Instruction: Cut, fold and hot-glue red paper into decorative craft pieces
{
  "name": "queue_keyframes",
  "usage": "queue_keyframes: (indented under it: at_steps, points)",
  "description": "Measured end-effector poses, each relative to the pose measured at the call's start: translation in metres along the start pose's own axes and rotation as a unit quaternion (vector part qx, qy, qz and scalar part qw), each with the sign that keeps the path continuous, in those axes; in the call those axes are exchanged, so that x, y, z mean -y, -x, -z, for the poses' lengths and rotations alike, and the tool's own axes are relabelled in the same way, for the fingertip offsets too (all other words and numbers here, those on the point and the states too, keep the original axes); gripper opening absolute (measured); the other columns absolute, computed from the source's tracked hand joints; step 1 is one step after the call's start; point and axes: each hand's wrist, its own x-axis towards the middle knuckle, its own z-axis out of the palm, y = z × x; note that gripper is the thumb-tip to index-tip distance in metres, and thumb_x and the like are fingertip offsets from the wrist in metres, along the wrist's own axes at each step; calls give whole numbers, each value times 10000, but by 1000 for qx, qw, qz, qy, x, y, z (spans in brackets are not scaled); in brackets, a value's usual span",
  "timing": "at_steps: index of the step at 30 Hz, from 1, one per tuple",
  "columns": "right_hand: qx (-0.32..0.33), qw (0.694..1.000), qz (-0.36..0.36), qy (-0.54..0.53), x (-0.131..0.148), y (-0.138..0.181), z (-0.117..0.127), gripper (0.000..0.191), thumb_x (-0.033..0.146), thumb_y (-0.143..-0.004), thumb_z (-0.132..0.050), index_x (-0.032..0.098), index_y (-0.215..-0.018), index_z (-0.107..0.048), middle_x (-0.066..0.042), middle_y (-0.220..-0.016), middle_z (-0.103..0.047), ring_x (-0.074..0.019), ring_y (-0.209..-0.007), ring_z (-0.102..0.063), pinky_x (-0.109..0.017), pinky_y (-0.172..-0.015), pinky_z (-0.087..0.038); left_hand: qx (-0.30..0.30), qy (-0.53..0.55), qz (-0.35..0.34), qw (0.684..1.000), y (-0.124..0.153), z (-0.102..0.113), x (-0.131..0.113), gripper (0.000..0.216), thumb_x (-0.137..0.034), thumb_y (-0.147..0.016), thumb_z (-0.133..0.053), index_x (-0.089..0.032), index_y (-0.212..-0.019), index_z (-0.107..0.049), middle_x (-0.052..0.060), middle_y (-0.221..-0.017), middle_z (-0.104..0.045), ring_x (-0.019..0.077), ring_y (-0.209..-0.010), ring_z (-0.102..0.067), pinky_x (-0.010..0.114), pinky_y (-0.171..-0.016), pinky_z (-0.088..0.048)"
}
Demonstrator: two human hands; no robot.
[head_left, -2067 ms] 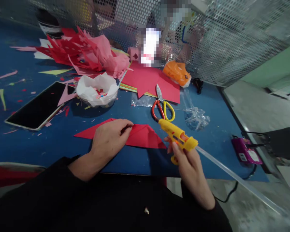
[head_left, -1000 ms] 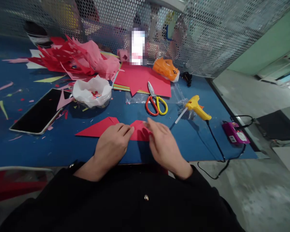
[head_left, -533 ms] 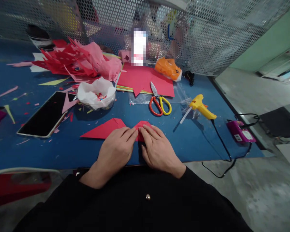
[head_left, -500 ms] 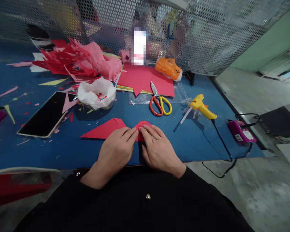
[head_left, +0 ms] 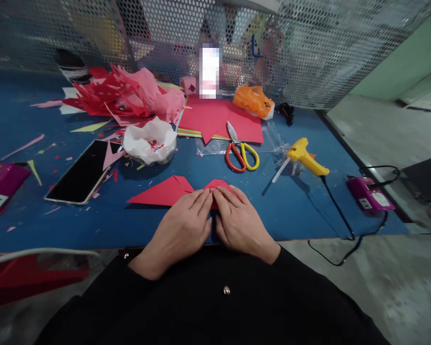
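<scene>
Bare left hand and bare right hand sit together, fingertips on folded, pointed red paper at near side of blue table; grip not discernible; yellow plastic glue gun lies right

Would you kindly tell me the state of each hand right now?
Left hand: on the red paper; grip cannot be told.
Right hand: on the same paper; grip also unclear.
</scene>
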Motion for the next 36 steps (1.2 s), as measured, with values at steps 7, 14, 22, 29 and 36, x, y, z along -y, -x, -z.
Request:
queue_keyframes:
  at_steps: [7,14,22,29,36]
  points:
    - [-57,973,-99,-201,-13,6,2,455,144,-935,-386,68,-1350,-559,-163,-1386,-641,-247,-1358,-543,-502,-1173,-404,33,20,38,999,3,3,-3,473,-215,-975,-446,17,-1375,-545,221,-1413,-602,339,-1297,-572,496,-1064,-493]
    - [-118,917,-229,-304,-17,9,6,382,199,-990,-372,214,-1290,-609,-80,-1286,-717,-225,-1236,-638,-495,-1069,-501,43,9,37,998,0,5,-4,480,-267,-983,-467,-1,-1375,-548,220,-1421,-596,337,-1261,-596,490,-1015,-507]
    - [-91,905,-252,-329,-17,7,6,354,204,-996,-383,191,-1275,-600,-93,-1249,-735,-221,-1212,-657,-470,-1054,-514,67,17,43,997,-7,10,-8,552,-392,-963,-552,-53,-1398,-548,165,-1455,-583,377,-1221,-588,519,-960,-509]
    - [-107,925,-233,-281,-17,8,4,393,210,-1004,-372,156,-1353,-545,-130,-1319,-693,-240,-1255,-627,-509,-1062,-503,61,10,52,997,-6,5,-9,547,-407,-979,-518,-69,-1408,-544,148,-1450,-592,358,-1228,-592,562,-1106,-401]
    - [-46,981,-61,-180,-12,-7,8,562,274,-1001,-360,16,-1500,-348,-232,-1493,-525,-271,-1405,-488,-529,-1159,-395,25,32,33,999,0,1,-8,515,-308,-955,-529,-20,-1380,-559,194,-1447,-580,333,-1379,-503,503,-1153,-394]
